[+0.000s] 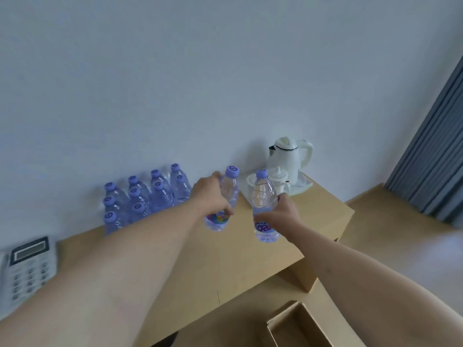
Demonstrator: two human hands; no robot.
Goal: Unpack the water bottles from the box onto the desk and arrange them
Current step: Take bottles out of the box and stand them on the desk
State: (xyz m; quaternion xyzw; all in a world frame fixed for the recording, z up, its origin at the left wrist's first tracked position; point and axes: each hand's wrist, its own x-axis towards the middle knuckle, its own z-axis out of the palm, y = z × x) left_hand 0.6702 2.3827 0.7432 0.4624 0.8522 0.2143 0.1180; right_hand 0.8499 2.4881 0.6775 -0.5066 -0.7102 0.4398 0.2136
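Note:
Several clear water bottles with purple caps stand in rows on the wooden desk, against the wall at the back left. My left hand grips one more bottle just right of those rows, held over the desk. My right hand grips another bottle upright, a little further right and nearer to me. The open cardboard box sits below the desk's front edge at the bottom right; its inside looks dark and no bottles show in it.
A white electric kettle and white cups stand on a tray at the desk's back right corner. A desk phone with a keypad lies at the left edge. Grey curtains hang at the far right.

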